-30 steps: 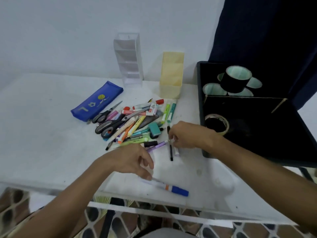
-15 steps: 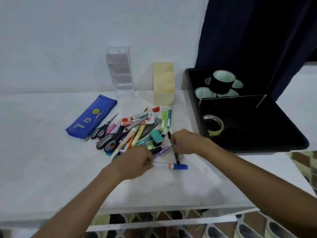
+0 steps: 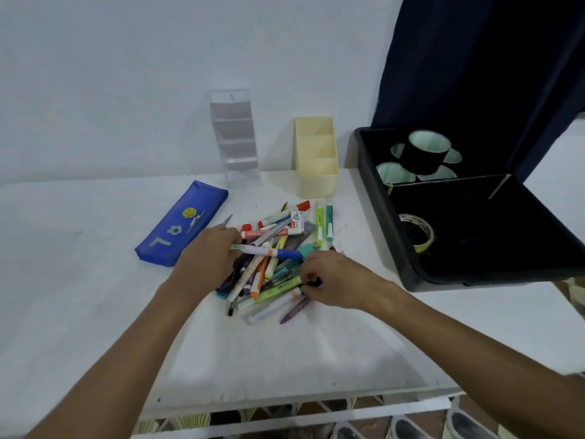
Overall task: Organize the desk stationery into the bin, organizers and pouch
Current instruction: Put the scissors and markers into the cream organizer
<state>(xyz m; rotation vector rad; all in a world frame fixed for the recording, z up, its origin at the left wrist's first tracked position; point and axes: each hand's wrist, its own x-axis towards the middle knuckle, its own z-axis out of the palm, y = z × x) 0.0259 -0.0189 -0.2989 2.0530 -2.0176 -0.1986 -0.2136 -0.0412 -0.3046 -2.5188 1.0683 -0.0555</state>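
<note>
Blue-capped marker [image 3: 269,251] now lifted over pile [image 3: 272,264], gripped by left hand [image 3: 209,258]

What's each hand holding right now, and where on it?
Left hand grips the white marker with the blue cap by its uncapped end. Right hand pinches something small and dark in the pile; what it is cannot be told.

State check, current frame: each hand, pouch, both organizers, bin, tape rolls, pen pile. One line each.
Left hand: grips the blue-capped marker over the pile.
Right hand: fingers curled into the pile; grip unclear.
Blue pouch: flat, looks closed.
Clear organizer: upright, empty.
Yellow organizer: upright, nothing showing.
Black bin: open, holds tape rolls.
Yellowish tape roll: flat in the front compartment.
Pen pile: unsorted on the desk.
</note>
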